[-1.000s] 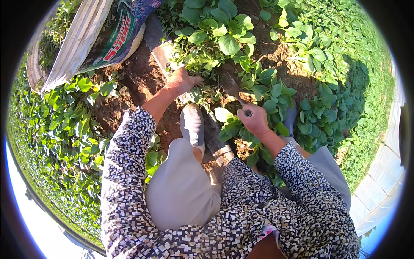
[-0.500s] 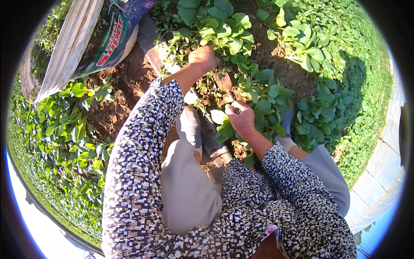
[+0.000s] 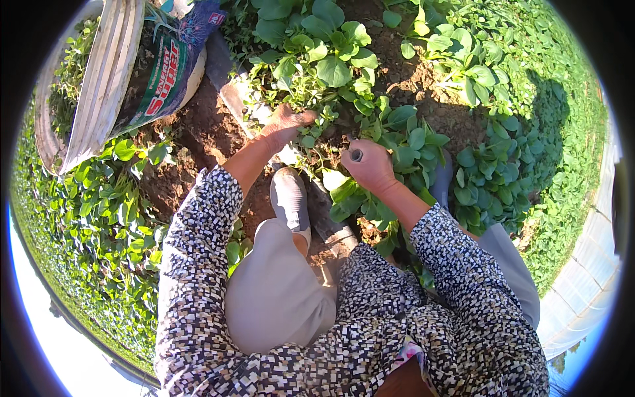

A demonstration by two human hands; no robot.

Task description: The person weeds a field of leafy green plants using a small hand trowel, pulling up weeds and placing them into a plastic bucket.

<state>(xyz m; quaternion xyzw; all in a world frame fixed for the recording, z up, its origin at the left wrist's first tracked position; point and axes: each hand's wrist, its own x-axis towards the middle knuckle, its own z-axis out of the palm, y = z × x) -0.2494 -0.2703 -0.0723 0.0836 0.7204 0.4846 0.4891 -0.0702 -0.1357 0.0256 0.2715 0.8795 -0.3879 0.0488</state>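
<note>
My left hand (image 3: 290,124) is low over the bed among small-leaved weeds (image 3: 320,126). Its fingers are bent and partly hidden, and a sprig of weed sticks out from under them. To its right, my right hand (image 3: 372,167) is closed round a hand trowel, whose hollow round handle end (image 3: 356,155) shows at the top of the fist. The trowel's blade is hidden now. Broad-leaved green plants (image 3: 334,69) grow just beyond my hands, and more leafy plants (image 3: 413,135) stand right beside the right fist.
A white ribbed bucket (image 3: 99,92) with a printed label and weeds inside leans at the far left. A grey strip (image 3: 231,99) edges the bed. My shoe (image 3: 289,198) rests on soil beside it. Dense greens (image 3: 99,225) spread left, and pale sheeting (image 3: 575,278) lies right.
My left hand has drawn back toward me and slightly left from the leafy plant. My right fist has shifted slightly, and the trowel's brown blade, visible before, is out of sight.
</note>
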